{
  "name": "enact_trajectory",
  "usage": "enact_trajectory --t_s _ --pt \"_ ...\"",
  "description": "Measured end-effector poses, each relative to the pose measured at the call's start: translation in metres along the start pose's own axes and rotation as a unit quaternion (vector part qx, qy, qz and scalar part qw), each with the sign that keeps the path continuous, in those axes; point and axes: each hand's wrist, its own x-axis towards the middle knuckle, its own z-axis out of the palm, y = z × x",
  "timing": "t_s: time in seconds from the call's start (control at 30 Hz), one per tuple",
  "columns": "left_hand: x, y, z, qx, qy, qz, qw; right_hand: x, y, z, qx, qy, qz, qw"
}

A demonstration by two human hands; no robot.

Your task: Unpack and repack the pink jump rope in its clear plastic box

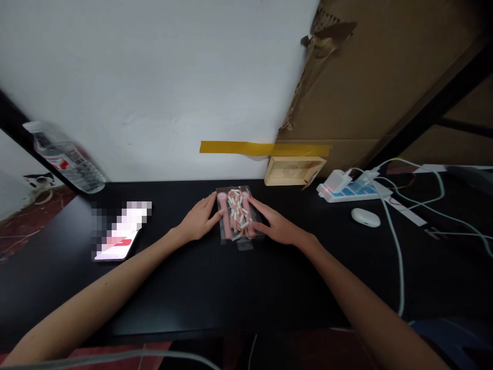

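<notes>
A clear plastic box [239, 238] lies on the black table in front of me, its flap with a hang tab toward me. Through its lid I see a beaded skipping rope [238, 209] with pink and white beads bunched between two pink handles. My left hand [199, 218] grips the box's left side, thumb over the edge and fingers along the far part. On the right side my right hand [275, 222] holds it the same way, thumb near the right handle. The box appears to rest flat, and the fingers' undersides are hidden.
A lit phone [119, 236] lies at left, near a plastic bottle [71, 159] by the wall. Behind the box stands a shallow cream-coloured box [295, 171]. At right are a power strip [352, 189] with cables and a white earbud case [365, 217]. Yellow tape [239, 148] crosses the back panel.
</notes>
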Motion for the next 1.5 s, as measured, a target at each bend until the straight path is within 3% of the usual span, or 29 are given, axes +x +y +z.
enact_trajectory --t_s 0.17,0.3,0.43,0.57,0.7,0.97,1.2,1.5 --pt "-0.002 0.005 -0.003 0.003 0.040 0.000 0.999 0.000 0.010 0.005 -0.002 0.003 0.023 1.000" --pt "-0.003 0.000 0.001 0.003 -0.009 0.070 0.997 0.000 0.015 0.005 0.014 0.009 0.033 0.999" --pt "-0.003 -0.009 0.004 0.040 -0.073 0.066 0.994 -0.004 0.026 -0.005 0.025 -0.010 0.061 0.998" --pt "-0.003 -0.016 -0.001 0.072 -0.108 0.068 0.989 -0.008 0.041 -0.016 -0.055 -0.022 0.124 0.991" --pt "-0.002 -0.017 -0.006 0.092 -0.134 0.077 0.984 -0.009 0.043 -0.018 -0.138 -0.065 0.085 0.985" --pt "-0.001 -0.019 -0.011 0.094 -0.144 0.080 0.982 -0.007 0.033 -0.015 -0.141 -0.084 0.062 0.985" --pt "0.001 -0.026 -0.013 0.123 -0.133 0.089 0.979 -0.008 0.043 -0.020 -0.191 -0.095 0.130 0.968" --pt "0.000 -0.026 -0.010 0.131 -0.122 0.095 0.979 -0.009 0.044 -0.024 -0.149 -0.120 0.092 0.977"
